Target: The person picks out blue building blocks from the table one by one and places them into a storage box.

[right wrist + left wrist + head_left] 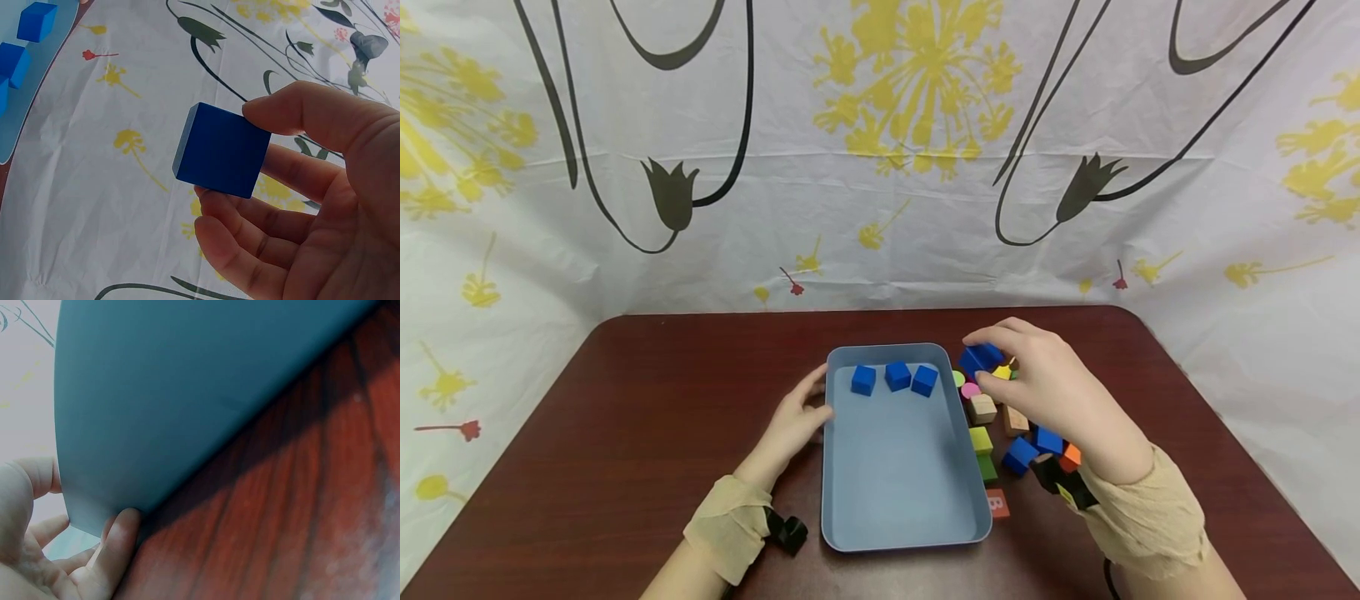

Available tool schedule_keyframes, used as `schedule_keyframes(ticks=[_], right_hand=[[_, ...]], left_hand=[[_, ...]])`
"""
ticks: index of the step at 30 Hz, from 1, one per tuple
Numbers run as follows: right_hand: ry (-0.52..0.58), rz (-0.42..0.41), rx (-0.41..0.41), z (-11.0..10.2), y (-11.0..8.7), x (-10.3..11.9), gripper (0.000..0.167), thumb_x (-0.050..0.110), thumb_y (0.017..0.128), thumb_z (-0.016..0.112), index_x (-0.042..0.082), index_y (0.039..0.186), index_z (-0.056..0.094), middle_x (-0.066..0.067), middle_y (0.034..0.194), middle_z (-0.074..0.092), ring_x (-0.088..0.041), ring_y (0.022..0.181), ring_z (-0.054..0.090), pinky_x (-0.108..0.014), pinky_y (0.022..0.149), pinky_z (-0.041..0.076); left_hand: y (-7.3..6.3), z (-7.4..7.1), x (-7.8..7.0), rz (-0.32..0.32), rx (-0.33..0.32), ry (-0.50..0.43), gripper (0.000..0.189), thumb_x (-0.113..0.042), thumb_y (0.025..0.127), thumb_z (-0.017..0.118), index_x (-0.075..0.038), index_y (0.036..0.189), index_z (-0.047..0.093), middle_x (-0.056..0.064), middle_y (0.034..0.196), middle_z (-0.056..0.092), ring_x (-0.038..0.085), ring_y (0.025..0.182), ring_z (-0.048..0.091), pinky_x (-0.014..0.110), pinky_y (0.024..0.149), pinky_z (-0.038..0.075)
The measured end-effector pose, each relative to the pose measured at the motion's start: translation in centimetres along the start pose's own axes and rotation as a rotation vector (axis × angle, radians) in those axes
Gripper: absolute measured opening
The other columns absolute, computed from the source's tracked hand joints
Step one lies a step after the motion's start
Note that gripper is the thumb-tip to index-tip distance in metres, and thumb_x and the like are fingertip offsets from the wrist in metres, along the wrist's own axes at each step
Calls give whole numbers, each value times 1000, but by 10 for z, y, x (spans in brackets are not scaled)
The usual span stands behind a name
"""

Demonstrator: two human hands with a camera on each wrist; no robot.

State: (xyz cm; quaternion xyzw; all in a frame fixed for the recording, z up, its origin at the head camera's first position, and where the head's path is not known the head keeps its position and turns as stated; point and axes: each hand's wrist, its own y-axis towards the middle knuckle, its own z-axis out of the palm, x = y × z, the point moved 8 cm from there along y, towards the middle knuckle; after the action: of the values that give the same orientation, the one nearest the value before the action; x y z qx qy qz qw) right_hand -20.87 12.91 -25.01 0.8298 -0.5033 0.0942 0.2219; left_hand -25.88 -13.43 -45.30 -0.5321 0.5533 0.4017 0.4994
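Your right hand pinches a blue cube just right of the gray-blue tray, whose left side your left hand grips; probably light, stiff and smooth, the cube suits opposite-face holds.

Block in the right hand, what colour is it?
Blue. The right wrist view shows the block best.

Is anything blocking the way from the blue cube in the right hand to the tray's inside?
Nothing visible but the tray's right rim, beside the held blue cube; the left hand is at the opposite side.
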Motion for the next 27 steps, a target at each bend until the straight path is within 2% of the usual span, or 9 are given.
schedule_keyframes(ticks=[11, 20, 27], right_hand=[[25, -27, 3, 2, 4, 6, 36, 11, 82, 74, 13, 117, 67, -6, 112, 61, -16, 78, 54, -33, 66, 49], [31, -30, 7, 3, 8, 9, 36, 11, 81, 75, 13, 117, 68, -6, 110, 60, -14, 73, 52, -31, 60, 48], [47, -47, 13, 8, 13, 11, 37, 12, 81, 76, 14, 116, 68, -5, 111, 60, -15, 72, 52, -31, 62, 48]], left_hand=[[0, 0, -1, 4, 0, 7, 72, -4, 83, 59, -22, 149, 35, 14, 129, 51, 22, 68, 55, 36, 57, 51], [-1, 0, -2, 6, -4, 11, 74, -4, 82, 59, -23, 150, 35, 13, 129, 52, 22, 66, 55, 36, 57, 51], [-1, 0, -2, 8, -2, 3, 74, -4, 82, 58, -22, 150, 35, 13, 130, 52, 22, 66, 55, 36, 57, 51]])
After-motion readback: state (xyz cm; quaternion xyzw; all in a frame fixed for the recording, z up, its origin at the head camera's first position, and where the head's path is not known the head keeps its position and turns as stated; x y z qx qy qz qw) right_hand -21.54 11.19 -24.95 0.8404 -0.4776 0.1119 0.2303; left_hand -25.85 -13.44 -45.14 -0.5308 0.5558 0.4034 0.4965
